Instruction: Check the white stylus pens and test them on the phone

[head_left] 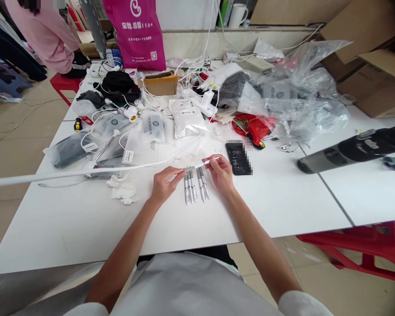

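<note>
Above the white table [283, 197], a grey and white pen [202, 164] spans the gap between my two hands. My left hand [163, 186] pinches its grey end, fingers closed. The white end is closed between the thumb and fingers of my right hand [221, 174]. Whether the pen's two parts are joined, I cannot tell. Just below lie similar pens in two side-by-side groups: several pens [190, 188] on the left and a smaller group of pens [203, 186] on the right, with clear clips toward me. Their upper ends are partly hidden under the held pen.
A phone [238, 158] lies right of my right hand, crumpled tissue [122, 188] left of my left. A white cable [85, 172] crosses the left side. Bagged items [187, 116] and wires crowd the back. A dark bottle [345, 151] lies at right. A person [48, 35] sits far left.
</note>
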A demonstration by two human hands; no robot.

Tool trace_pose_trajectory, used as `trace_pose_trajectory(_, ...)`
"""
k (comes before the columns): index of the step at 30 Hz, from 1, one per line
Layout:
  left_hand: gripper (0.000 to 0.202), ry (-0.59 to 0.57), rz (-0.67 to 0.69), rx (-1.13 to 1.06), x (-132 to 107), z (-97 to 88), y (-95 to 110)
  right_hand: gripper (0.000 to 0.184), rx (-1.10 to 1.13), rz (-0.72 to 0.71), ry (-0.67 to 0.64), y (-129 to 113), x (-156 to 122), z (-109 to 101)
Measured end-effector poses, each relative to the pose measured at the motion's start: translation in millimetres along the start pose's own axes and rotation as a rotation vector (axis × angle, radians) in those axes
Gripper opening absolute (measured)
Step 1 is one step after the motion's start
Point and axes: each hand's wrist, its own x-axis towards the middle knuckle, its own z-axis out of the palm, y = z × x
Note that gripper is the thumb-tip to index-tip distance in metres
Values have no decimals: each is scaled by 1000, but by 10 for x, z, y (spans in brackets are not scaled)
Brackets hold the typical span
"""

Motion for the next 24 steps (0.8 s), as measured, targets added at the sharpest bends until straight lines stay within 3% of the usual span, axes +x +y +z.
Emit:
trace_pose_trajectory(3, 24, -48, 3, 15, 25, -11, 45, 40, 118, 22, 43, -5, 49, -33)
trace_pose_trajectory(7, 27, 63, -108, 57, 69, -72, 44, 39, 262, 55, 105, -92, 117, -166)
trace_pose_trajectory(12, 32, 156, -169, 67, 78, -96, -36, 44, 319, 33, -7, -243, 152, -316)
trace_pose_trajectory(24, 28, 97, -140, 106, 89, -84, -27, 41, 456, 83, 7, -300, 115, -339)
